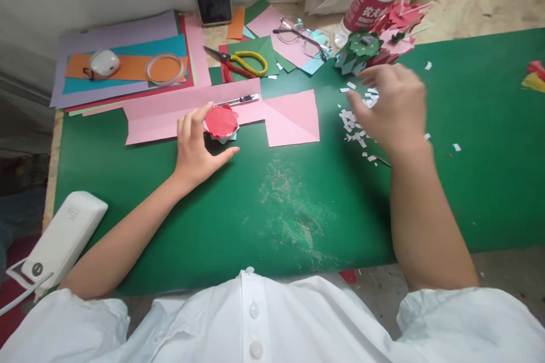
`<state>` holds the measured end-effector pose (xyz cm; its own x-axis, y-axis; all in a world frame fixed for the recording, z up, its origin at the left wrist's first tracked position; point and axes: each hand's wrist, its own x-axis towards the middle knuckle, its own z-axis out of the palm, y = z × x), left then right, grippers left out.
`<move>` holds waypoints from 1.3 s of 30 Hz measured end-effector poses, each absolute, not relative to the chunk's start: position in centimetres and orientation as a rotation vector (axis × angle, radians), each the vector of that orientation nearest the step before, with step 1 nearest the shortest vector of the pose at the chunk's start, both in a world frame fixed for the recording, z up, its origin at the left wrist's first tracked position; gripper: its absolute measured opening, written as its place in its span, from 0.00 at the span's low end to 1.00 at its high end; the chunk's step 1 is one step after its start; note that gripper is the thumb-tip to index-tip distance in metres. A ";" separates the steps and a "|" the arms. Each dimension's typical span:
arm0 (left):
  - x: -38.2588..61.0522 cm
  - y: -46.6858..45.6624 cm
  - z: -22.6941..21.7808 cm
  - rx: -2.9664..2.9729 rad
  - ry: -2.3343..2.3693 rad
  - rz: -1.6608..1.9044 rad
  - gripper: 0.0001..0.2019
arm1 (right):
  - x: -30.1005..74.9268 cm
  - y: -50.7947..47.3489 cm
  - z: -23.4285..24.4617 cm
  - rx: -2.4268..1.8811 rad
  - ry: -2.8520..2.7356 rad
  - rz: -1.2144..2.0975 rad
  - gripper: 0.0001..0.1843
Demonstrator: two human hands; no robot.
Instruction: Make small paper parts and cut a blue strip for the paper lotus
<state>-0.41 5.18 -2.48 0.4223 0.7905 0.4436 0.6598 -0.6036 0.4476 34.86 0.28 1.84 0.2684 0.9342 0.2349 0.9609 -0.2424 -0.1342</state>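
My left hand [196,150] rests on the green table with fingers and thumb spread. Its fingertips are at the left side of a small round paper flower [221,120], red on top with pale blue beneath; whether they touch it I cannot tell. A utility knife [238,100] lies just behind the flower on a long creased pink paper strip [162,119]. On the right, my right hand [394,105] is over white paper scraps [349,120], thumb and fingers apart, nothing visible between them. Beyond it stand a green paper flower [360,50] and a pink paper flower [395,45].
Scissors [242,62], glasses [304,37] and coloured paper sheets [123,39] lie at the back. A clear tape roll [164,55] and white earphone case [104,63] sit on the sheets. A bottle [374,0] stands back right; a white power bank [70,232] is front left.
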 end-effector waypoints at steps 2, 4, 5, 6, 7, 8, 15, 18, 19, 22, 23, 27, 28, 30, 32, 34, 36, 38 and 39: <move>-0.3 5.4 -2.7 2.477 1.262 0.896 0.43 | 32.8 0.9 0.7 -2.071 -1.895 -0.070 0.26; -0.2 5.4 -2.9 2.440 1.248 0.897 0.40 | 31.3 1.4 -0.6 -1.908 -1.959 0.013 0.29; -0.2 5.4 -2.9 2.413 1.243 0.899 0.39 | 30.8 1.6 -1.2 -1.857 -1.958 0.051 0.29; -0.2 5.5 -2.9 2.386 1.239 0.899 0.39 | 30.5 1.7 -1.7 -1.823 -1.939 0.081 0.28; -0.1 5.6 -2.9 2.364 1.233 0.893 0.40 | 30.2 1.7 -2.1 -1.797 -1.911 0.109 0.26; -0.1 5.7 -2.9 2.349 1.225 0.883 0.40 | 29.9 1.7 -2.3 -1.771 -1.876 0.139 0.24; 0.1 6.3 -2.5 2.236 1.235 0.841 0.37 | 27.6 0.7 -2.3 -1.503 -1.682 0.399 0.11; 0.2 6.1 -2.5 2.195 1.286 0.875 0.33 | 26.8 0.2 -2.2 -1.495 -1.858 0.289 0.13; 0.1 6.0 -2.5 2.176 1.304 0.898 0.33 | 26.7 0.1 -2.2 -1.513 -1.947 0.240 0.17; -0.2 6.0 -2.8 2.030 1.334 0.987 0.33 | 26.7 -0.1 -2.2 -1.593 -2.232 0.201 0.31; -0.3 6.2 -2.9 1.948 1.321 1.032 0.33 | 26.7 -0.2 -2.2 -1.612 -2.313 0.218 0.34; -0.9 7.2 -3.6 1.510 1.149 1.290 0.31 | 26.9 -0.2 -2.1 -1.582 -2.501 0.252 0.48; -0.9 7.4 -3.7 1.418 1.113 1.337 0.29 | 27.0 -0.2 -2.0 -1.569 -2.520 0.247 0.51; -1.0 7.8 -3.7 1.304 1.072 1.379 0.25 | 26.9 -0.3 -1.9 -1.549 -2.541 0.228 0.50; -0.9 8.0 -3.7 1.247 1.047 1.391 0.23 | 26.7 -0.4 -1.9 -1.528 -2.535 0.186 0.42; -0.8 8.0 -3.6 1.215 1.008 1.399 0.22 | 26.6 -0.5 -2.0 -1.475 -2.506 0.131 0.29; -0.8 7.8 -3.5 1.237 0.980 1.409 0.22 | 26.7 -0.6 -2.3 -1.465 -2.412 0.092 0.21; -0.9 7.6 -3.5 1.300 0.975 1.399 0.23 | 27.0 -0.6 -2.5 -1.542 -2.240 0.087 0.19; -0.9 7.4 -3.5 1.352 0.983 1.382 0.24 | 27.2 -0.5 -2.5 -1.602 -2.136 0.091 0.18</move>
